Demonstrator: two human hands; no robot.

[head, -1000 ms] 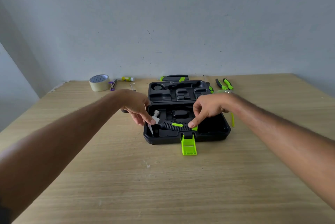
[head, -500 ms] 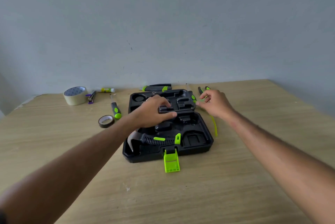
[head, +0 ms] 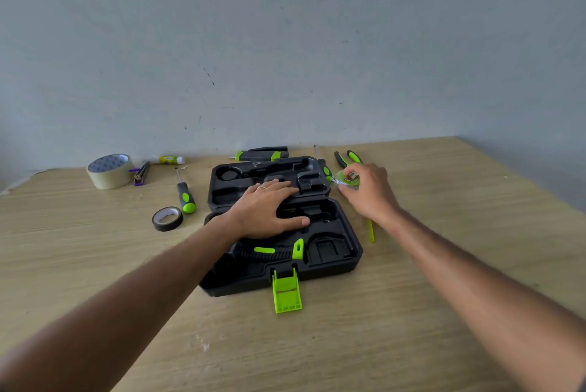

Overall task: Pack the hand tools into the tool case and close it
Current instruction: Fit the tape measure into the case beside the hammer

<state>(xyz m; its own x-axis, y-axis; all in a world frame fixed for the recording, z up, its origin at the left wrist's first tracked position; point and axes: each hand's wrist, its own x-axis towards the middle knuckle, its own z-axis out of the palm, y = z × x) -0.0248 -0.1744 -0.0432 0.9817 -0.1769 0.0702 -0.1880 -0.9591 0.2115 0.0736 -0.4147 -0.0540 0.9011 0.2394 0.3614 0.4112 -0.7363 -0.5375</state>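
An open tool case (head: 336, 252) sits mid-frame on the table (head: 444, 312), a hammer (head: 269, 252) in its near half. The left hand (head: 266, 210) lies flat across it; the right hand (head: 367, 191), just right, pinches a small green tool (head: 344, 176) near the pliers (head: 345, 158).

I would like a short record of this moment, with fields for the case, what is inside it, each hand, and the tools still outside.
case: black plastic tool case lies open on the wooden table, green latch flipped toward the viewer
inside: black-and-green hammer handle in the front half
left hand: left hand rests flat on the case
right hand: right hand grips a small green tool, type unclear
outside: green-handled pliers; green-handled screwdriver; black tape roll
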